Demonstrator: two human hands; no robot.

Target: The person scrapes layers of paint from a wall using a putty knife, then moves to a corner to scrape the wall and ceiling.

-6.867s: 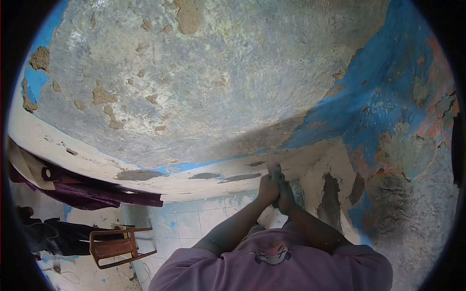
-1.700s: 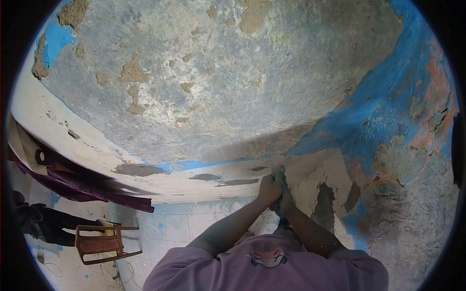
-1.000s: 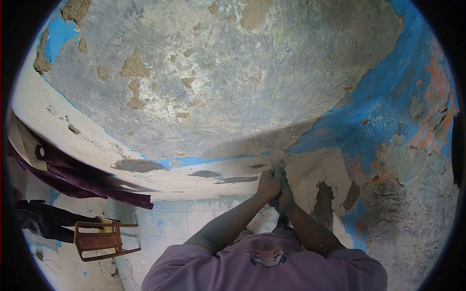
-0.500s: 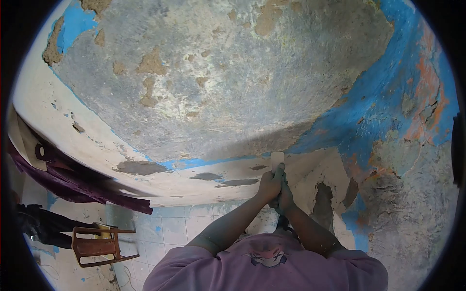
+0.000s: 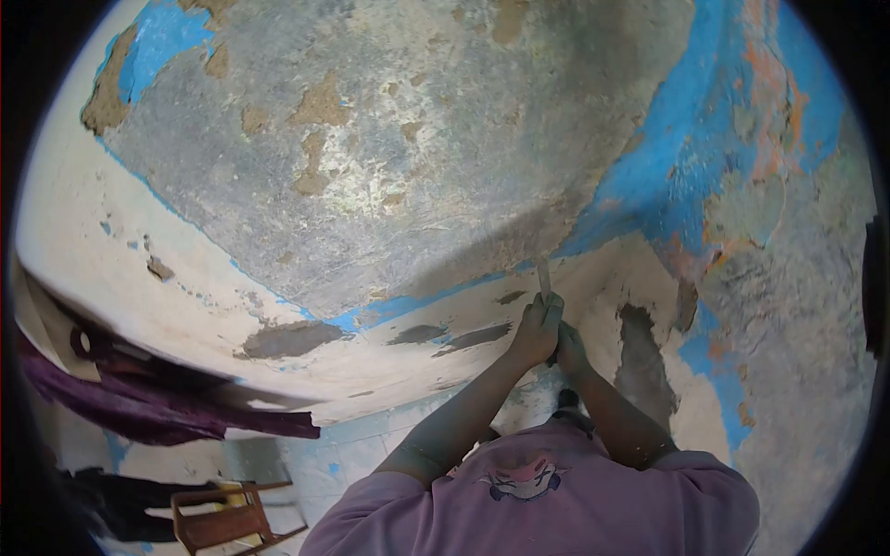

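Both my hands are closed together around the handle of a scraper (image 5: pixel 544 276). Its narrow, pale blade points up toward the wall and shows almost edge-on. My left hand (image 5: pixel 534 335) wraps the upper part of the grip, and my right hand (image 5: pixel 571 348) is pressed against it a little lower on the right. Most of the handle is hidden by the fingers. The blade tip is by the border where bare grey plaster (image 5: pixel 445 204) meets a strip of blue paint (image 5: pixel 417 304); whether it touches the surface I cannot tell.
Peeling blue and orange paint (image 5: pixel 649 185) covers the wall at the right. White paint with grey bare patches (image 5: pixel 292 339) lies below the plaster. A purple cloth (image 5: pixel 176 408) hangs at the left, above a wooden chair (image 5: pixel 218 526). Pale tiles (image 5: pixel 362 454) cover the floor.
The scraper's blade has turned from showing its broad face to nearly edge-on. Both hands still grip it, and the whole view has shifted and tilted.
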